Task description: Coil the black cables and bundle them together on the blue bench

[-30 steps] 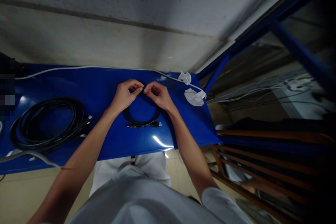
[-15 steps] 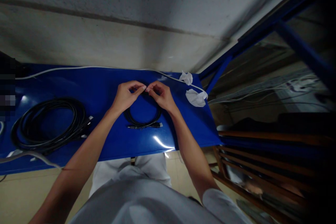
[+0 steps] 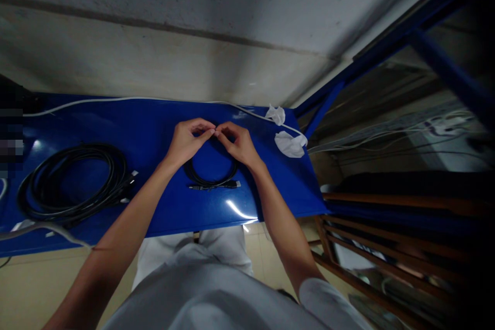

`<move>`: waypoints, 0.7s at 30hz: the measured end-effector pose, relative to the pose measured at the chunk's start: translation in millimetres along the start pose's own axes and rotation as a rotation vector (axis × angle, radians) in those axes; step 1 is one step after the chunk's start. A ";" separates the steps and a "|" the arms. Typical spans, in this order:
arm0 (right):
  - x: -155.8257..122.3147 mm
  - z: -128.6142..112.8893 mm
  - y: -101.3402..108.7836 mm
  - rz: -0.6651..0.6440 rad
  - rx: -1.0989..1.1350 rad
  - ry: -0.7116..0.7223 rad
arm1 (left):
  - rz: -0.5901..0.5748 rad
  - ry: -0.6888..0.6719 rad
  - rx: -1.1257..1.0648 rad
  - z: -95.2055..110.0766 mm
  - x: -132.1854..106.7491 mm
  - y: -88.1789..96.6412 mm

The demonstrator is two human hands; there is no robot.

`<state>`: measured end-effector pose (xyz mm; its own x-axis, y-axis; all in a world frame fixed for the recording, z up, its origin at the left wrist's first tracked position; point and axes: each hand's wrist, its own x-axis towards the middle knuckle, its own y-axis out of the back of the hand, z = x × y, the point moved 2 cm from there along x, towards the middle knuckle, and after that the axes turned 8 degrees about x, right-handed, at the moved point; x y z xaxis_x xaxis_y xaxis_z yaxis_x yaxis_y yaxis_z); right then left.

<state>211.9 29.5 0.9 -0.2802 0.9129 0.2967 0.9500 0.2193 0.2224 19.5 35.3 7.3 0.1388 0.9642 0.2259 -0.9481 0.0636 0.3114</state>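
A small coil of black cable (image 3: 211, 184) lies on the blue table, its two connector ends at the near side, one of them a silvery plug (image 3: 237, 184). Over the far side of that coil, my left hand (image 3: 189, 138) and my right hand (image 3: 237, 139) meet fingertip to fingertip. Thumb and forefinger of each are pinched together. Whatever they hold there is too small and hidden to make out. The coil's far side is mostly covered by my hands.
Left of my left arm rests a larger coil of black cable (image 3: 73, 152). A grey cord (image 3: 58, 228) touches my left forearm. White crumpled pieces (image 3: 290, 144) sit at the table's right end. A white cable (image 3: 127, 98) runs along the wall, and a blue frame (image 3: 325, 108) rises at right.
Both hands stay pinched together at the same spot, with only a slight shift of the fingertips. The view has moved very slightly; the coils lie as before.
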 end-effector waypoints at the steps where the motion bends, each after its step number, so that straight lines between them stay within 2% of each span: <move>1: 0.1 -0.3 0.1 -0.006 -0.010 0.000 | -0.001 -0.002 0.015 0.0 -0.2 0.0; 12: 0.2 -5.0 2.6 -0.035 -0.002 0.024 | -0.015 -0.096 0.197 2.6 -1.4 3.7; 21: -0.2 -5.3 4.2 -0.063 -0.024 0.027 | -0.087 -0.358 0.482 0.2 -2.8 9.4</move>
<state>215.3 28.4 6.7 -0.3436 0.8880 0.3058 0.9267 0.2678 0.2636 10.2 33.1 9.8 0.3768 0.8089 0.4514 -0.7045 -0.0662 0.7066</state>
